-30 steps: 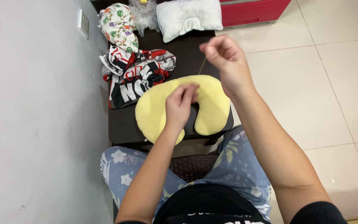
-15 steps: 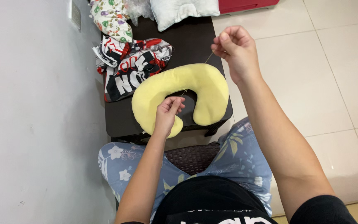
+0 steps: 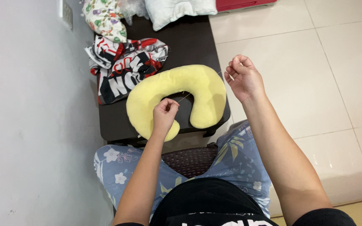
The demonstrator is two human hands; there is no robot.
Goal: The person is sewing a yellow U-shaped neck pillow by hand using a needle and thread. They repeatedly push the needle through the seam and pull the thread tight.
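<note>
- The person sits with flower-print trousers (image 3: 235,163) at the near edge of a dark low table (image 3: 191,44).
- The left hand (image 3: 164,115) rests on the near left arm of a yellow U-shaped neck pillow (image 3: 197,83), fingertips pinched shut on a thin thread (image 3: 185,97).
- The thread runs up and to the right across the pillow toward the right hand (image 3: 241,79), raised just off the table's right edge over the tiled floor (image 3: 315,62) and pinched closed, seemingly on a needle too small to make out.
- The pillow's open end faces the person; the left hand is nearer.
- Beyond lie a black, white and red printed cloth (image 3: 124,69), a floral pillow (image 3: 101,16) and a pale cushion (image 3: 177,10); no containers are visible.
</note>
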